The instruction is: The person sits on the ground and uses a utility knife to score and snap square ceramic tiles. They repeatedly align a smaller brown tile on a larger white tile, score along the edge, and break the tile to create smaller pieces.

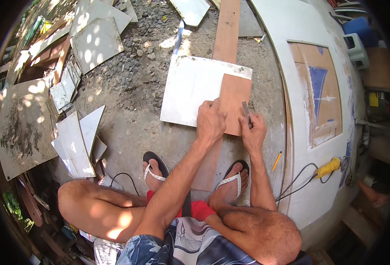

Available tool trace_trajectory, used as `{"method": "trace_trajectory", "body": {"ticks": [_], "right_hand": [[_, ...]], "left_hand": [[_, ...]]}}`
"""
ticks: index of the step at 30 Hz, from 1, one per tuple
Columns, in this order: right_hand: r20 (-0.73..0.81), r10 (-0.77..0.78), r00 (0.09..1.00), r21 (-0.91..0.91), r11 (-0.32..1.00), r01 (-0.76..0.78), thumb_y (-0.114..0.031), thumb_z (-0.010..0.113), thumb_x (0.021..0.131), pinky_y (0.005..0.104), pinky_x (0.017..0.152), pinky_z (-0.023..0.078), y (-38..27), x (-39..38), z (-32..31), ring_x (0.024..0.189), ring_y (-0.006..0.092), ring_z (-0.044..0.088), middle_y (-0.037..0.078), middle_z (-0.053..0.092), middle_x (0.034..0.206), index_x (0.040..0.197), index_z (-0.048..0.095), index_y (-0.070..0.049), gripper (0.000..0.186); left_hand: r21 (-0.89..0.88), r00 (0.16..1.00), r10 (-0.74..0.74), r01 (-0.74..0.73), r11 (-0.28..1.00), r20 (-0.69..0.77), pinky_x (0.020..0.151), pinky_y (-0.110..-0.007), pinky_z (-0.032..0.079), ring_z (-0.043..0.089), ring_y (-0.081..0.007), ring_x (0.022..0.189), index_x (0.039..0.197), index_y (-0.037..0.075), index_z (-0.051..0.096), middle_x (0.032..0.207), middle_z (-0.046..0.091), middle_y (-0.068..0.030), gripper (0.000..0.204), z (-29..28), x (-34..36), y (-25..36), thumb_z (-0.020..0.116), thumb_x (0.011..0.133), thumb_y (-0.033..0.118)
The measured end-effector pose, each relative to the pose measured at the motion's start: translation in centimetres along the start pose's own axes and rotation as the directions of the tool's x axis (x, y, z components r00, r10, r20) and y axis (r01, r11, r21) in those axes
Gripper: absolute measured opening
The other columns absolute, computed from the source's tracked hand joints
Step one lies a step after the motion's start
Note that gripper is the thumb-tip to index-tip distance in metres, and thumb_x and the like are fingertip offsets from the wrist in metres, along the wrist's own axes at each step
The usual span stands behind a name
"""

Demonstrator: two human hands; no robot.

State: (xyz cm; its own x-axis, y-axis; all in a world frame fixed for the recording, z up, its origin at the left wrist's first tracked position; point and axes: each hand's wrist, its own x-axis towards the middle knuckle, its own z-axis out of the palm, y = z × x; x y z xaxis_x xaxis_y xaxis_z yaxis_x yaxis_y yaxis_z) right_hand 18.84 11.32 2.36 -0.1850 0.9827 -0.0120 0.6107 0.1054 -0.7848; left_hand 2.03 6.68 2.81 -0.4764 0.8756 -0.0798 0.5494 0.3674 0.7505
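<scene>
A white tile-like panel (184, 88) with a dirty far edge lies in front of me, across a long brown plank (227, 31). On the panel's right side rests a smaller reddish-brown rectangular board (235, 95). My left hand (211, 121), fingers curled, grips the near left edge of that board and presses it against the panel. Closed fingers of my right hand (253, 132) hold a narrow dark metal tool (246, 110) upright at the board's right edge. The tool's exact kind is unclear, and its lower part is hidden in the hand.
A yellow pencil (276, 161) lies right of my right foot. A large white door (310, 176) lies along the right, with a corded yellow power tool (328, 168) on it. Broken white tile pieces (73, 145) and gravel (137, 57) lie at left.
</scene>
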Motion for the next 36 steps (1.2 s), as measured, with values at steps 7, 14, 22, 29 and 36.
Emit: {"method": "trace_trajectory", "body": {"ticks": [7,14,22,29,36], "right_hand": [[0.049,-0.077,0.996,0.024,0.997,0.076,-0.018,0.081,0.094,0.0379,0.069,0.05,-3.9,0.4,4.2,0.076,0.0207,0.062,0.01,0.064,0.086,0.128,0.079,-0.002,0.038],[0.097,-0.057,0.994,-0.041,0.997,0.061,-0.019,0.081,0.095,0.0381,0.068,0.052,-3.1,0.3,5.8,0.072,0.0215,0.063,0.01,0.065,0.085,0.131,0.078,-0.003,0.04],[0.083,-0.032,0.996,0.014,0.999,0.03,-0.021,0.08,0.096,0.0362,0.068,0.051,-3.3,-0.1,5.8,0.072,0.0195,0.062,0.009,0.065,0.085,0.132,0.079,-0.005,0.039],[0.105,0.005,0.994,0.022,1.0,-0.007,-0.023,0.078,0.098,0.038,0.073,0.054,-2.8,0.0,5.2,0.079,0.0238,0.068,0.013,0.071,0.093,0.133,0.077,-0.003,0.041],[0.119,-0.015,0.993,0.083,0.997,0.005,-0.023,0.075,0.101,0.0366,0.077,0.054,-1.7,0.0,4.8,0.083,0.0208,0.067,0.01,0.071,0.096,0.132,0.076,-0.002,0.038]], "left_hand": [[0.025,0.98,-0.062,0.068,0.997,-0.189,0.083,-0.046,0.056,0.072,-0.0325,0.092,0.129,0.007,0.076,0.104,0.07,-0.0153,0.034,-3.5,1.3,-3.7,0.074,0.096,0.014],[-0.079,0.977,-0.156,0.146,0.986,-0.146,0.086,-0.049,0.055,0.071,-0.0385,0.099,0.125,0.009,0.077,0.105,0.071,-0.0188,0.031,-3.5,1.7,-5.9,0.074,0.095,0.012],[-0.092,0.973,-0.193,0.181,0.979,-0.13,0.082,-0.044,0.059,0.076,-0.0309,0.086,0.126,0.013,0.081,0.107,0.076,-0.0176,0.03,-4.1,1.9,-6.5,0.073,0.098,0.017],[0.182,0.933,-0.135,0.204,0.962,-0.334,0.107,-0.048,0.047,0.059,-0.0363,0.121,0.139,0.007,0.074,0.125,0.07,-0.02,0.047,-7.3,3.5,-8.9,0.078,0.096,0.026],[-0.189,0.923,-0.372,0.349,0.918,-0.101,0.103,-0.047,0.055,0.074,-0.0409,0.117,0.145,-0.003,0.065,0.127,0.075,-0.0294,0.056,-8.6,4.5,-8.7,0.074,0.097,0.024]]}}
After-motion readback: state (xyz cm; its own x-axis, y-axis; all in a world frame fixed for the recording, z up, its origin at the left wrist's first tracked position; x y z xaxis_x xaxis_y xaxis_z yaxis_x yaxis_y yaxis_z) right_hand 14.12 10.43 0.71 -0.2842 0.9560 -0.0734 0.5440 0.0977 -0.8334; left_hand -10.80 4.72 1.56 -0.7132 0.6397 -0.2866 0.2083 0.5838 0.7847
